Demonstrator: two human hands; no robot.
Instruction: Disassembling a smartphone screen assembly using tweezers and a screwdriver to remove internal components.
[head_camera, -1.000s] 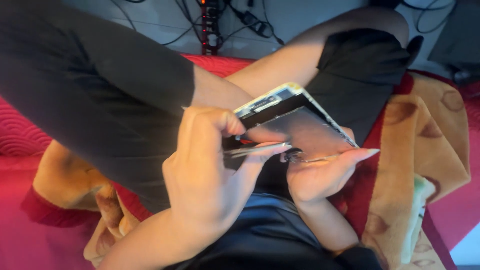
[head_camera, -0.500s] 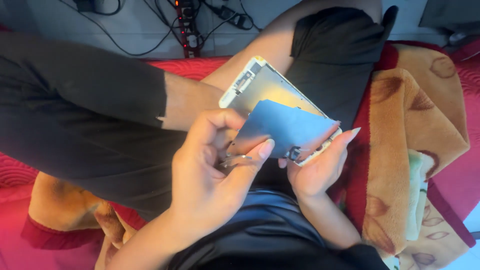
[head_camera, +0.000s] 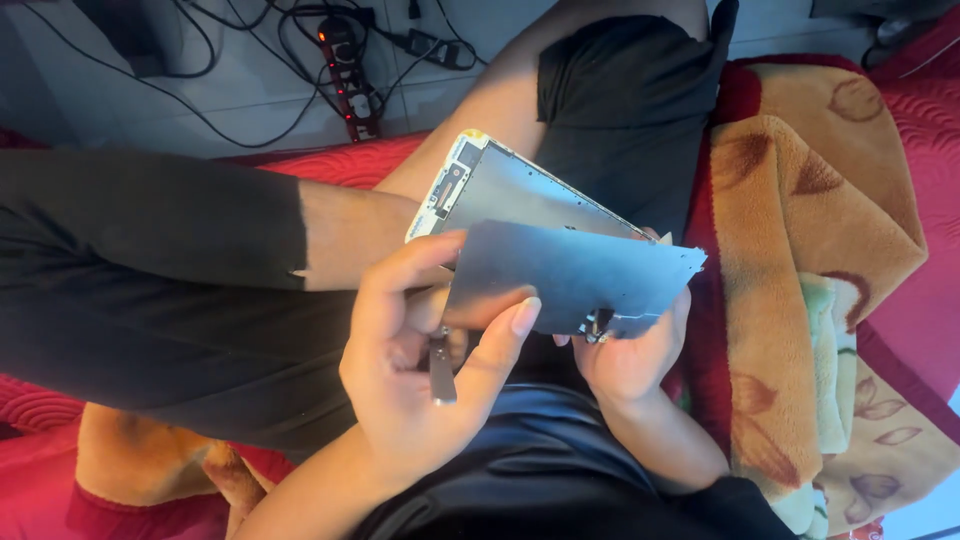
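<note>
View from above onto a seated person's lap, legs crossed in black clothing. The left hand (head_camera: 420, 370) sits just below the centre of the view, its thumb and forefinger pinching the left edge of a thin grey metal plate (head_camera: 570, 275), while the lower fingers curl around a slim metal tool, probably tweezers (head_camera: 441, 372), whose end pokes out toward 6 o'clock. The right hand (head_camera: 630, 355) lies at 3 o'clock from the left hand, cupped under the plate's lower right corner, fingers closed against its underside; how it grips cannot be told, since the plate hides the fingertips. The plate is tilted and lifted, overlapping the lower part of a phone screen assembly (head_camera: 490, 185) with a white frame, which slants toward 11 o'clock behind it and rests near a bare knee. At 3 o'clock of the hands lies an orange flowered blanket (head_camera: 790, 250) over a red quilted mat (head_camera: 340, 165). At 12 o'clock, on the pale floor, a black power strip (head_camera: 350, 80) with a red light and tangled black cables (head_camera: 250, 40)
</note>
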